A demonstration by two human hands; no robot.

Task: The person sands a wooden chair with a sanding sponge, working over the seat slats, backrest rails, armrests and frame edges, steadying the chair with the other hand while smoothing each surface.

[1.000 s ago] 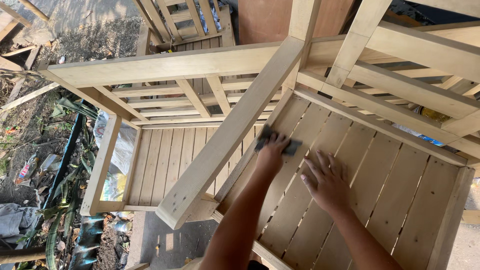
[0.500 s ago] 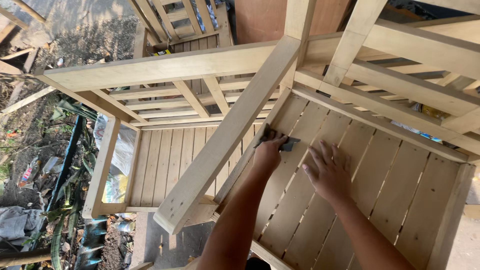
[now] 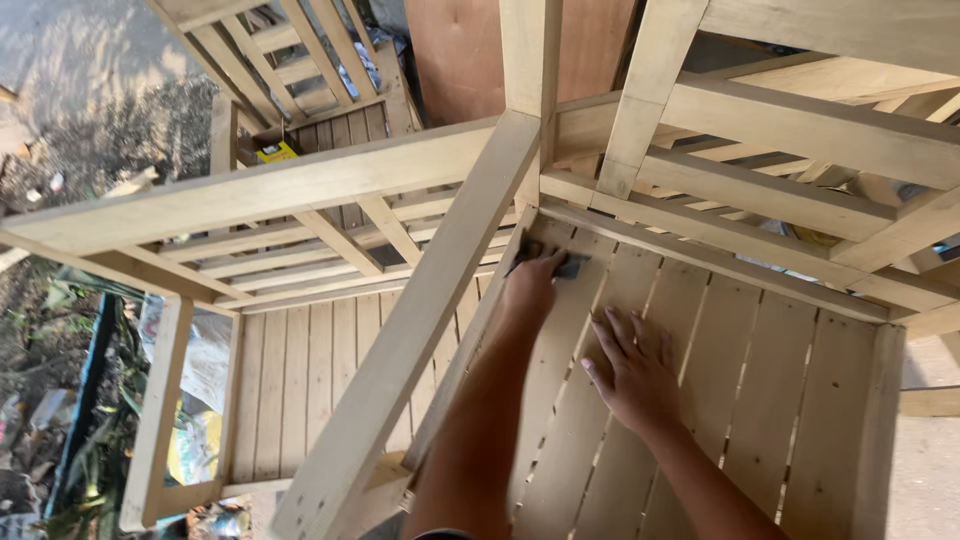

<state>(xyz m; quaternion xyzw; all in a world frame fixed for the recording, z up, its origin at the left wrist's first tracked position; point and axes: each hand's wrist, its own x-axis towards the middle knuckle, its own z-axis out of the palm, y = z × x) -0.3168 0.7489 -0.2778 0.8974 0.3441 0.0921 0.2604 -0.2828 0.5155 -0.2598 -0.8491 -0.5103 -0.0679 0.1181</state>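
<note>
**Sanding pad worked into the corner of a slatted panel**

The sanding pad [image 3: 560, 264], dark and flat, lies on the pale wooden slats [image 3: 700, 400], close under the diagonal beam [image 3: 420, 320]. The left hand [image 3: 528, 285] presses down on it, fingers closed over its top. The right hand [image 3: 635, 372] rests spread and empty on the slats nearby. The pad looks light and somewhat flexible, best held flat from above.
</note>
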